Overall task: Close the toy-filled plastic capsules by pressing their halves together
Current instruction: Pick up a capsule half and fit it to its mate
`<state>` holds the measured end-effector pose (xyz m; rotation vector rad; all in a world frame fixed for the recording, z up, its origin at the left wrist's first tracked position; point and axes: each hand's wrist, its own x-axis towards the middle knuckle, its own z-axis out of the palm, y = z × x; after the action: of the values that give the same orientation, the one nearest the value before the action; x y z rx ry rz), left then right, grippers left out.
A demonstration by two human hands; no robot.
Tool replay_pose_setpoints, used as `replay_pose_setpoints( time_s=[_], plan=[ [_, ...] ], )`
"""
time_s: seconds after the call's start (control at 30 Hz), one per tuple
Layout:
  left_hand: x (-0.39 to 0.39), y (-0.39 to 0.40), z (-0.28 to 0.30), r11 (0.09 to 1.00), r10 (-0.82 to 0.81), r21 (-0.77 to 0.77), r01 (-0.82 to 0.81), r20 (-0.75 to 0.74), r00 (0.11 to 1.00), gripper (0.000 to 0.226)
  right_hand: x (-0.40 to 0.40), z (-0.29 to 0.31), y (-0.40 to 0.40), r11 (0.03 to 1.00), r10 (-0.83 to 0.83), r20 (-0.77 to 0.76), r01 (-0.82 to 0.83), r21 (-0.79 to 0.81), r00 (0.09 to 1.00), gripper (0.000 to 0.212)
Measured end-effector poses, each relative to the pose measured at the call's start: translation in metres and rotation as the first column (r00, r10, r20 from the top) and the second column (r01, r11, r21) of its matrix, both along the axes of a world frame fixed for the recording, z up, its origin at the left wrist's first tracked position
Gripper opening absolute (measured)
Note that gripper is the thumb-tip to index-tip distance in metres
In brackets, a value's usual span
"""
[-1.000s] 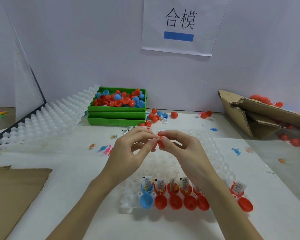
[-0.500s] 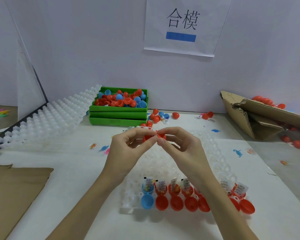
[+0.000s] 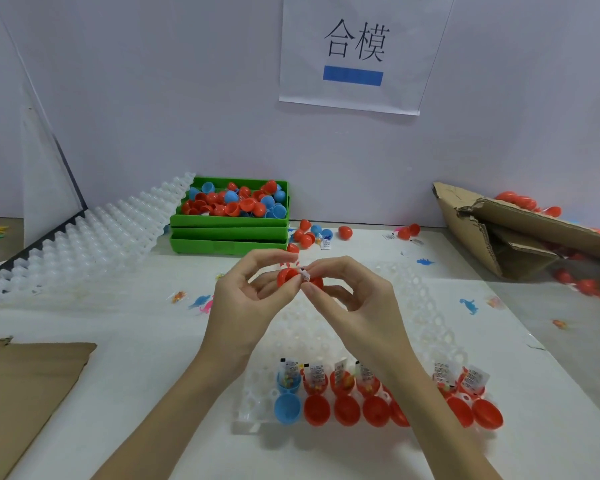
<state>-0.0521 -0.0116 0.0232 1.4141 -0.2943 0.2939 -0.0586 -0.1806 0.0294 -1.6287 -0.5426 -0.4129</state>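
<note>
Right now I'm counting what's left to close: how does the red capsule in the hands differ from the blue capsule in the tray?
The red capsule is held above the table, pinched between the left hand and right hand; the blue capsule sits in the white tray, untouched. They differ in colour, red against blue. The blue capsule's halves lie fully open; the red capsule's halves are angled toward each other. Both hold a white slip.
</note>
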Motion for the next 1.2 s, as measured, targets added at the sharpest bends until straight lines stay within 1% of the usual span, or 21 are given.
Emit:
replay_pose_setpoints(
  time_s=[0.07, 0.17, 0.2, 0.3, 0.4, 0.53, 0.63, 0.77, 0.83, 0.9, 0.97, 1.07, 1.13, 1.2],
  plan=[
    [0.000, 0.000, 0.001, 1.000, -0.010, -0.006, 0.010, -0.026, 1.000, 0.026, -0.001, 0.000, 0.002, 1.000, -0.001, 0.003, 0.001, 0.015, 1.000, 0.013],
    [-0.002, -0.001, 0.000, 1.000, 0.008, 0.019, -0.006, -0.072, 0.997, 0.036, 0.000, 0.001, 0.001, 0.999, -0.034, 0.008, 0.033, 0.034, 0.999, 0.013],
    [-0.002, -0.002, 0.000, 1.000, 0.010, 0.027, -0.008, -0.072, 0.997, 0.037, 0.000, 0.002, 0.001, 0.998, -0.040, 0.006, 0.040, 0.041, 0.999, 0.012],
    [-0.003, 0.000, 0.001, 0.998, -0.043, 0.054, 0.046, -0.041, 0.998, 0.035, 0.000, 0.002, 0.000, 0.998, -0.045, 0.005, 0.045, 0.041, 0.999, 0.012],
    [-0.004, 0.003, 0.003, 0.985, -0.127, 0.112, 0.128, -0.015, 0.992, 0.034, 0.001, 0.001, -0.001, 0.998, -0.047, 0.011, 0.046, 0.045, 0.999, 0.012],
    [-0.004, 0.002, 0.005, 0.981, -0.109, 0.163, 0.105, 0.016, 0.994, 0.038, 0.002, 0.001, -0.005, 0.999, -0.047, 0.031, 0.047, 0.012, 0.998, 0.011],
    [-0.005, 0.000, 0.004, 0.984, -0.082, 0.164, 0.076, 0.030, 0.996, 0.040, 0.003, -0.001, -0.004, 0.990, -0.069, 0.123, 0.083, -0.111, 0.990, 0.013],
    [-0.004, -0.001, 0.001, 0.990, -0.077, 0.118, 0.073, 0.026, 0.997, 0.039, 0.006, -0.005, -0.003, 0.940, -0.154, 0.287, 0.229, -0.252, 0.945, 0.014],
    [-0.004, -0.002, 0.000, 0.990, -0.074, 0.121, 0.070, 0.027, 0.997, 0.036, 0.006, -0.007, -0.002, 0.914, -0.187, 0.346, 0.292, -0.283, 0.920, 0.014],
    [-0.003, -0.002, 0.000, 0.990, -0.069, 0.121, 0.067, 0.016, 0.997, 0.034, 0.006, -0.008, 0.000, 0.900, -0.220, 0.373, 0.335, -0.278, 0.901, 0.017],
    [-0.003, 0.000, 0.000, 0.992, -0.066, 0.110, 0.066, -0.003, 0.998, 0.033, 0.005, -0.006, 0.002, 0.918, -0.225, 0.346, 0.317, -0.237, 0.911, 0.027],
    [-0.002, 0.001, 0.001, 0.991, -0.089, 0.097, 0.091, -0.021, 0.996, 0.029, 0.003, -0.002, 0.001, 0.970, -0.182, 0.216, 0.211, -0.118, 0.959, 0.042],
    [-0.002, 0.003, 0.002, 0.989, -0.110, 0.099, 0.112, -0.029, 0.994, 0.028, 0.002, -0.001, -0.001, 0.983, -0.156, 0.155, 0.168, -0.072, 0.976, 0.041],
    [-0.002, 0.005, 0.004, 0.987, -0.119, 0.109, 0.121, -0.026, 0.993, 0.028, 0.002, 0.000, -0.003, 0.988, -0.130, 0.130, 0.140, -0.066, 0.983, 0.034]
  ],
)
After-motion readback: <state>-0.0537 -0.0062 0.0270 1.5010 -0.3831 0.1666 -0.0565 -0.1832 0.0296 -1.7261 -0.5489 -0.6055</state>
